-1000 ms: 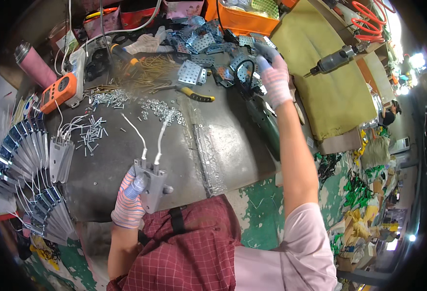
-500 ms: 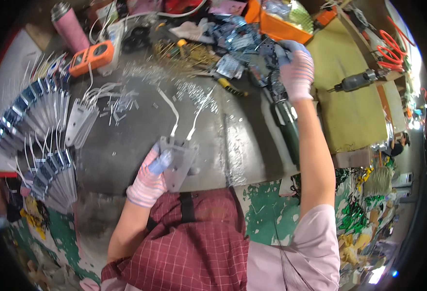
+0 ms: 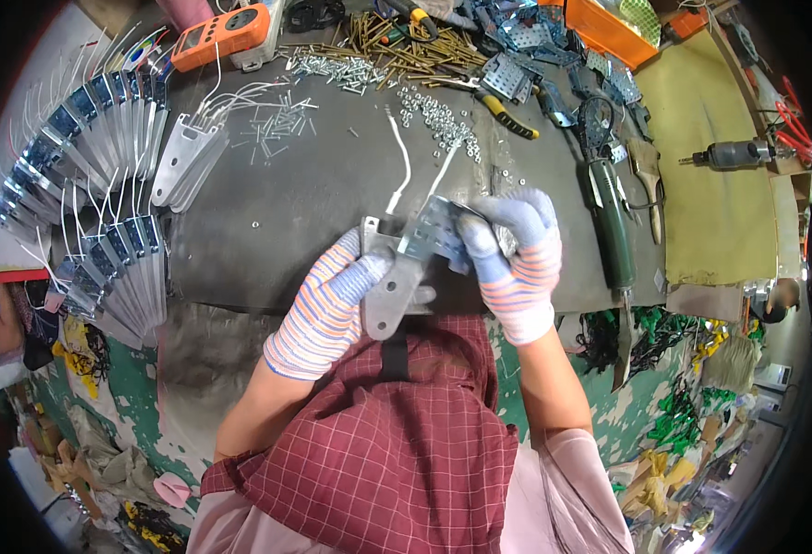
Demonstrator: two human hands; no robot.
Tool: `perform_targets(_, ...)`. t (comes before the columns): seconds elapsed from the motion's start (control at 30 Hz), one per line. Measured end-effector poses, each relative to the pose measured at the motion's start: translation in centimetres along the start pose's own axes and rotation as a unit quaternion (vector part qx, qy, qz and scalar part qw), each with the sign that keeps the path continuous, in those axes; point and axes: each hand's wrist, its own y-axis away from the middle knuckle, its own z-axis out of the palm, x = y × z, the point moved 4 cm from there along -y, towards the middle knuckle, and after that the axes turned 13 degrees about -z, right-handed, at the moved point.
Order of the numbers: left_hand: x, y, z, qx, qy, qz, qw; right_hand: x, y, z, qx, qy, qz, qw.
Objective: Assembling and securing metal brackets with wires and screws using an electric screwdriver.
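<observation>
My left hand (image 3: 327,309), in a striped knit glove, grips a flat grey metal bracket (image 3: 389,295) with two white wires (image 3: 404,166) running from its top across the dark worktop (image 3: 267,212). My right hand (image 3: 514,258), gloved the same way, holds a small perforated metal plate (image 3: 433,235) against the upper end of that bracket. Both hands meet just above my red checked apron.
Finished brackets with wires (image 3: 101,194) lie fanned out at the left. Loose screws and nuts (image 3: 443,120), brass pins, pliers (image 3: 493,97), an orange meter (image 3: 221,32), a green power tool (image 3: 609,222) and a drill (image 3: 738,152) crowd the back and right.
My right hand came back from the pile of perforated plates at the far right, bringing one plate to the bracket. My left hand stayed on the bracket.
</observation>
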Motion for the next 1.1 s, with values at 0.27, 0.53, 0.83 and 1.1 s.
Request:
perform_targets(0.27,0.0,1.3,-0.2,-0.001,-0.053,-0.011,0.999,0.1,-1.0,3.7,-0.039,0.048,-0.070,0.996)
perform_targets(0.53,0.5,1.7,-2.9,0.086,-0.115,0.061,0.988,-1.8,-2.3,5.7,-0.080,0.020,-0.103,0.991)
perform_targets(0.83,3.9,2.9,-9.2,0.158,0.062,0.165,0.972,1.2,-9.3,16.3,-0.331,0.122,0.002,0.936)
perform_targets(1.1,4.0,3.7,-8.6,0.211,0.022,0.265,0.941,0.6,-9.2,15.5,-0.342,0.041,0.012,0.939)
